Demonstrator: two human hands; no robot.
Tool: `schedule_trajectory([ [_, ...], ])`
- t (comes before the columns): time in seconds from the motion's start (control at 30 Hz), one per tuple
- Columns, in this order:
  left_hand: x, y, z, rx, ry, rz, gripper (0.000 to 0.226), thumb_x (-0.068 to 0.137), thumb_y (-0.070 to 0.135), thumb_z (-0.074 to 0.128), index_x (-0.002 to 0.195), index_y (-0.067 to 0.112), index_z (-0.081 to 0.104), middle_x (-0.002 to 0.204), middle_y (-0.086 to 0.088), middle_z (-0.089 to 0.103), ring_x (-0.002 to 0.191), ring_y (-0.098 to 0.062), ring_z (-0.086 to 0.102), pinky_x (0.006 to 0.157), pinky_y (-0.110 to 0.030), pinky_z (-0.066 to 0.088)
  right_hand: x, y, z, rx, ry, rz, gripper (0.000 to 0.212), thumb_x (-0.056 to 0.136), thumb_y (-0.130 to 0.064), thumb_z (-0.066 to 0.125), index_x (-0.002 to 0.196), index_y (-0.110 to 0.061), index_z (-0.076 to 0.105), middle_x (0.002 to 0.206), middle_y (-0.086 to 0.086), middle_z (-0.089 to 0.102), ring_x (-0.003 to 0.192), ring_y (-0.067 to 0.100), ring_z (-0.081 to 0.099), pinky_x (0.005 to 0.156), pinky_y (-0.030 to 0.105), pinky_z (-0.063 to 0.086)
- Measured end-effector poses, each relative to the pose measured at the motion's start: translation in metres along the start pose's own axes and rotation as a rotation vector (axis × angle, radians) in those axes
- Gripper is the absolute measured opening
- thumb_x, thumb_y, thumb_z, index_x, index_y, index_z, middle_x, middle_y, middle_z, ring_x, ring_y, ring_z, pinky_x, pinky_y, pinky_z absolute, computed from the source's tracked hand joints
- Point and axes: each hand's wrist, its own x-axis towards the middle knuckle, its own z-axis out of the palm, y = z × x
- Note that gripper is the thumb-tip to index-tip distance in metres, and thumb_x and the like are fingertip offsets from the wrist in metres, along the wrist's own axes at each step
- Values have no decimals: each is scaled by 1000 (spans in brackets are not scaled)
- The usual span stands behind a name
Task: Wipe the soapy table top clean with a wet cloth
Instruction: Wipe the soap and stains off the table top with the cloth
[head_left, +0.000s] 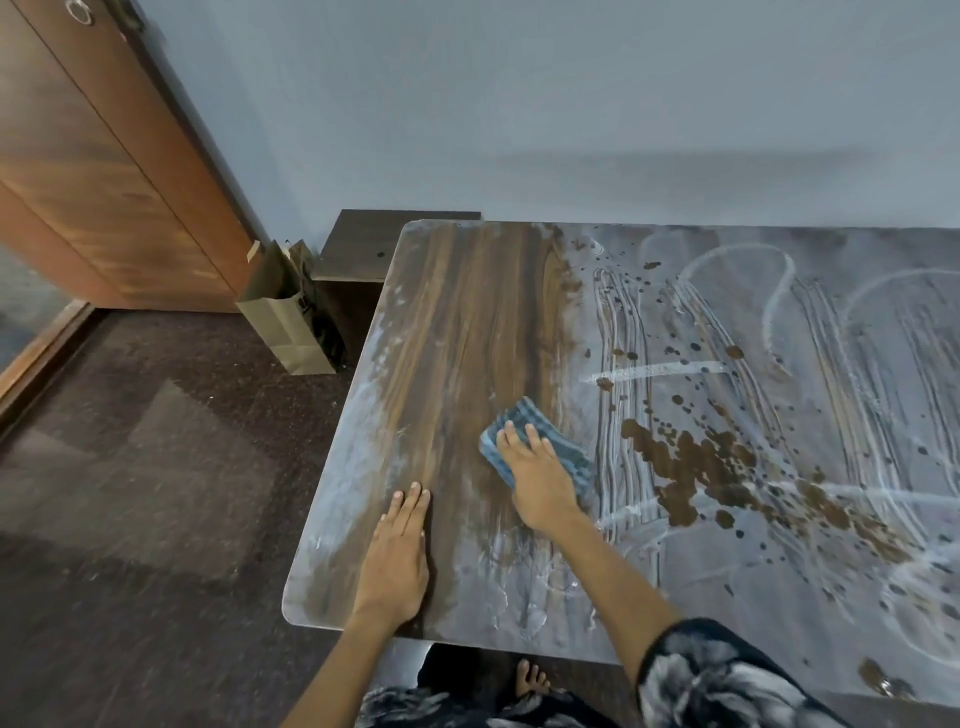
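Observation:
A wood-grain table top (457, 322) fills the right of the view. Its left strip shows bare brown wood, while the middle and right carry a whitish soap film (779, 364) with streaks and brown wet spots. A blue striped cloth (524, 421) lies on the table at the border between the two. My right hand (540, 478) presses flat on the cloth with straight fingers. My left hand (397, 556) rests flat on the table near the front left corner, fingers straight and together.
A brown paper bag (283, 322) stands on the dark floor left of the table, beside a low dark cabinet (363, 244). A wooden door (104, 156) is at the far left. The wall runs along the table's far edge. My bare foot (530, 678) shows under the front edge.

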Motion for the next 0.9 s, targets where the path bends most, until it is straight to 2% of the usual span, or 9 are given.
schedule_trajectory([
  [0.1,-1,-1,0,-31,3,-4,52,97,10,30,146,14,16,153,6,10,138,-6,-2,115,-26,5,-22,-29,22,8,-55,-191,85,78,21,40,148,-19,13,156,-3,6,144,20,0,115,31,0],
  [0.23,-2,3,1,-69,1,-35,51,96,8,32,145,14,19,150,9,9,143,-14,4,116,-30,10,-78,-18,33,52,-194,-433,83,78,21,39,147,-20,18,154,-8,10,141,12,-4,114,25,-8],
  [0.37,-6,7,2,-51,8,-85,49,98,13,29,146,15,19,154,4,12,143,-16,4,115,-32,9,-83,28,9,37,-127,-205,94,73,25,39,145,-30,15,148,-18,1,138,5,-8,113,23,-5],
  [0.47,-7,13,6,-67,20,-133,50,98,12,28,147,15,16,155,3,9,143,-17,1,115,-33,5,-49,36,-6,-9,-102,-40,88,78,20,46,148,-20,9,156,-5,1,143,16,-4,113,25,-1],
  [0.53,-7,18,9,-80,34,-161,50,98,11,27,147,16,16,155,4,8,143,-17,0,115,-33,3,-34,20,-2,26,-16,18,84,81,18,46,148,-17,9,157,-1,4,144,20,-1,114,26,-3],
  [0.6,-9,19,10,-79,43,-164,51,98,10,28,147,16,16,155,4,8,143,-17,0,115,-34,3,-33,-2,7,62,19,-9,84,80,23,41,148,-17,11,157,-1,5,144,19,-1,109,24,-9],
  [0.77,-10,10,8,-104,27,-130,50,98,12,29,146,16,17,155,3,9,141,-13,-1,115,-35,6,-87,-18,21,31,-191,-341,87,76,25,36,148,-16,12,156,-3,4,143,16,-3,109,23,-9],
  [0.83,-9,11,8,-120,34,-130,49,99,14,29,146,16,18,155,4,9,138,-8,-4,115,-34,5,-107,1,22,50,-220,-347,88,76,24,38,148,-21,12,155,-9,3,139,8,-10,111,22,-13],
  [0.9,-7,11,8,-117,30,-136,49,99,14,29,146,16,16,155,4,8,139,-9,-5,115,-33,3,-107,17,15,57,-179,-266,88,78,23,38,147,-25,14,154,-12,4,139,7,-11,114,23,-9],
])
